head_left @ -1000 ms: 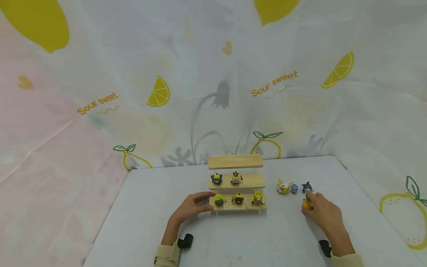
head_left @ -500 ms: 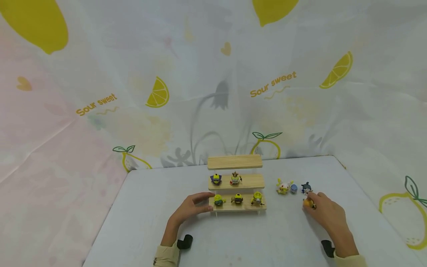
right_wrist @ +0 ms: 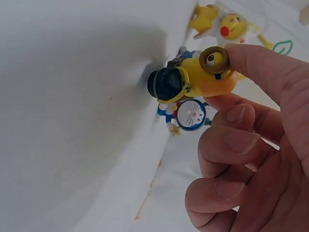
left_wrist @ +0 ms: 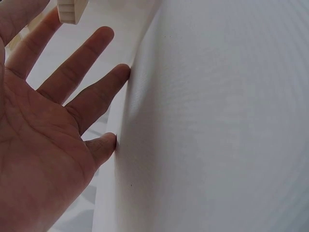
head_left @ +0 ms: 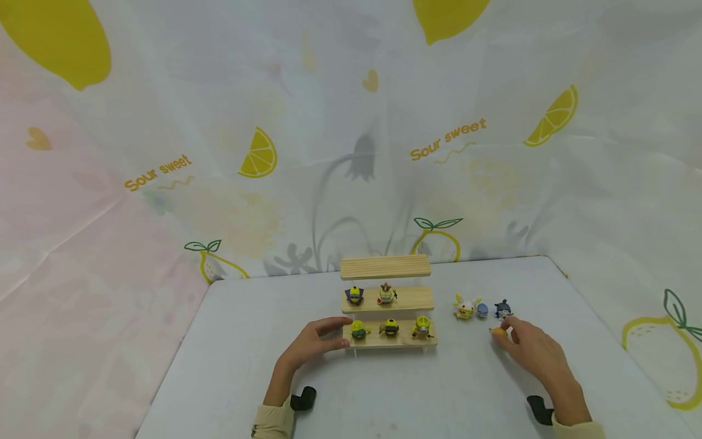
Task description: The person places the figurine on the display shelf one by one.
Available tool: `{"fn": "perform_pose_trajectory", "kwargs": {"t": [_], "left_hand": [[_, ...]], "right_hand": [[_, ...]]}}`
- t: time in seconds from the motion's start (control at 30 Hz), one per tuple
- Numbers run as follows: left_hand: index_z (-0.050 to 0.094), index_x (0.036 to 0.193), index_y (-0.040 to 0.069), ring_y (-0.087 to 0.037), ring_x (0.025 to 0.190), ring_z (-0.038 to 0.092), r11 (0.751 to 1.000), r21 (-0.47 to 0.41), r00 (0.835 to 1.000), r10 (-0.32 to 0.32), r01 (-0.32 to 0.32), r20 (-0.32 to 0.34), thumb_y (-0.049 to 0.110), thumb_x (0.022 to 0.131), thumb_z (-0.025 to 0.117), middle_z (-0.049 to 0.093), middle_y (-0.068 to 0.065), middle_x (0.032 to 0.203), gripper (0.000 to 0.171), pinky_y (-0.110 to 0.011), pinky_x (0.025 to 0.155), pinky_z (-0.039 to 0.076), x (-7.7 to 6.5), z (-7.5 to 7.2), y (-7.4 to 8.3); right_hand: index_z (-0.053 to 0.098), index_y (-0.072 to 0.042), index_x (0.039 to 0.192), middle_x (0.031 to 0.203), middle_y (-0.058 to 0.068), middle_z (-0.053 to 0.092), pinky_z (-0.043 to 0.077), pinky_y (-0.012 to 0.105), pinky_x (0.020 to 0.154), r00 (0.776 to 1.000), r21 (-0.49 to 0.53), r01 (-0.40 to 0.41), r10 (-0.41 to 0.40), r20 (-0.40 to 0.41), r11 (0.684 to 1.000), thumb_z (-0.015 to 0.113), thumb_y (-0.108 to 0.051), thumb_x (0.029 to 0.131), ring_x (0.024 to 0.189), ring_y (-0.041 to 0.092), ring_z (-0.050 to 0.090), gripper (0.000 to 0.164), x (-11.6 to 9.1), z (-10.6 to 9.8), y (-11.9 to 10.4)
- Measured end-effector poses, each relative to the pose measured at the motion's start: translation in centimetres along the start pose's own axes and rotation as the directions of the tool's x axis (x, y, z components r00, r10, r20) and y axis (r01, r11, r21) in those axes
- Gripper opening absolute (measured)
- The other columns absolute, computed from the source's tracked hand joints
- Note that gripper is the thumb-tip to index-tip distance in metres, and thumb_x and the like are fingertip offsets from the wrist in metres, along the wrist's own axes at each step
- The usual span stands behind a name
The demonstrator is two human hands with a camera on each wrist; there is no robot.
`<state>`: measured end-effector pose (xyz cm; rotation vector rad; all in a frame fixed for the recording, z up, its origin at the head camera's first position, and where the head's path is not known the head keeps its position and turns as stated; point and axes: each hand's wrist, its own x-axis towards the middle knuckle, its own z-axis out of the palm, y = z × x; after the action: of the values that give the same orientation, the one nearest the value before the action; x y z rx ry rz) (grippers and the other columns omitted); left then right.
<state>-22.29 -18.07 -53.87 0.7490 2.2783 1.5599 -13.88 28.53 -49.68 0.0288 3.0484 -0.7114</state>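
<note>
My left hand [head_left: 316, 341] is at the left end of the lowest tier of a three-tier wooden display stand [head_left: 386, 266], thumb at the front and index finger behind the edge. In the left wrist view its fingers are straight and spread beside the wooden tier end [left_wrist: 70, 12]. My right hand [head_left: 536, 352] pinches a yellow one-eyed Minion figure [right_wrist: 195, 79] between thumb and fingers, the other fingers curled. The figure's black bottom is close to the tabletop. Beyond it sit a blue-and-white cat figure [right_wrist: 190, 114] and a yellow figure with red cheeks [right_wrist: 234, 26].
Three yellow figures stand on the lowest tier, one being the goggled figure [head_left: 422, 327]; two, including the hatted figure [head_left: 386, 294], stand on the middle tier. A white-yellow figure [head_left: 464, 308], small blue figure [head_left: 482, 311] and dark-hatted figure [head_left: 503, 309] sit on the white table [head_left: 428, 390].
My right hand has shifted slightly right, and the pinched Minion figure has turned, with its visible part now poking out left of the fingertips. My left hand stays at the stand.
</note>
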Motion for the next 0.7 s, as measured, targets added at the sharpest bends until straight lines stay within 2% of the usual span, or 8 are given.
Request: {"fn": "perform_pose_trajectory", "kwargs": {"t": [0.1, 0.27, 0.37, 0.53, 0.7], "left_hand": [[0.063, 0.132, 0.026, -0.016, 0.134, 0.045, 1.0, -0.002, 1.0, 0.002, -0.002, 0.0, 0.024, 0.088, 0.077, 0.06, 0.009, 0.134, 0.046, -0.048, 0.111, 0.035, -0.03, -0.01, 0.03], [0.063, 0.132, 0.025, -0.016, 0.134, 0.045, 1.0, -0.009, 1.0, 0.005, -0.005, 0.005, 0.023, 0.089, 0.077, 0.06, 0.009, 0.134, 0.046, -0.049, 0.111, 0.034, -0.03, -0.01, 0.0], [0.063, 0.132, 0.025, -0.015, 0.134, 0.045, 1.0, -0.007, 1.0, 0.005, -0.005, 0.004, 0.023, 0.088, 0.077, 0.06, 0.009, 0.134, 0.046, -0.048, 0.111, 0.035, -0.02, -0.01, 0.04], [0.063, 0.132, 0.026, -0.015, 0.134, 0.045, 1.0, 0.004, 1.0, 0.008, -0.008, -0.005, 0.024, 0.088, 0.078, 0.06, 0.01, 0.133, 0.047, -0.048, 0.111, 0.035, -0.01, -0.02, 0.12], [0.063, 0.132, 0.026, -0.017, 0.134, 0.045, 1.0, 0.002, 1.0, 0.011, -0.011, 0.0, 0.023, 0.089, 0.077, 0.06, 0.009, 0.134, 0.046, -0.049, 0.11, 0.035, 0.04, -0.03, -0.02]], "right_hand": [[0.063, -0.007, 0.107, 0.069, -0.001, 0.042, 0.029, 0.027, 0.047, 1.0, 0.027, 0.025, -0.025, -0.011, 0.999, 0.067, -0.029, 0.095, 0.056, 0.015, 0.039, 0.025, -0.03, 0.13, 0.03], [0.062, -0.008, 0.108, 0.071, -0.002, 0.044, 0.03, 0.026, 0.047, 1.0, 0.083, 0.019, -0.02, 0.015, 0.996, 0.068, -0.03, 0.095, 0.057, 0.014, 0.04, 0.027, 0.04, 0.16, -0.01], [0.063, -0.008, 0.106, 0.07, -0.002, 0.045, 0.03, 0.025, 0.046, 0.999, 0.125, 0.035, -0.035, -0.002, 0.992, 0.068, -0.032, 0.094, 0.057, 0.014, 0.04, 0.027, 0.09, 0.11, -0.18], [0.064, -0.008, 0.106, 0.069, -0.003, 0.047, 0.033, 0.024, 0.046, 0.996, 0.202, 0.083, -0.077, -0.037, 0.976, 0.069, -0.032, 0.094, 0.057, 0.013, 0.041, 0.028, 0.33, -0.15, -0.53], [0.065, -0.005, 0.106, 0.069, -0.003, 0.049, 0.036, 0.024, 0.047, 0.988, 0.273, 0.152, -0.138, -0.069, 0.95, 0.07, -0.025, 0.094, 0.058, 0.009, 0.043, 0.024, 0.66, -0.57, -0.85]]}}
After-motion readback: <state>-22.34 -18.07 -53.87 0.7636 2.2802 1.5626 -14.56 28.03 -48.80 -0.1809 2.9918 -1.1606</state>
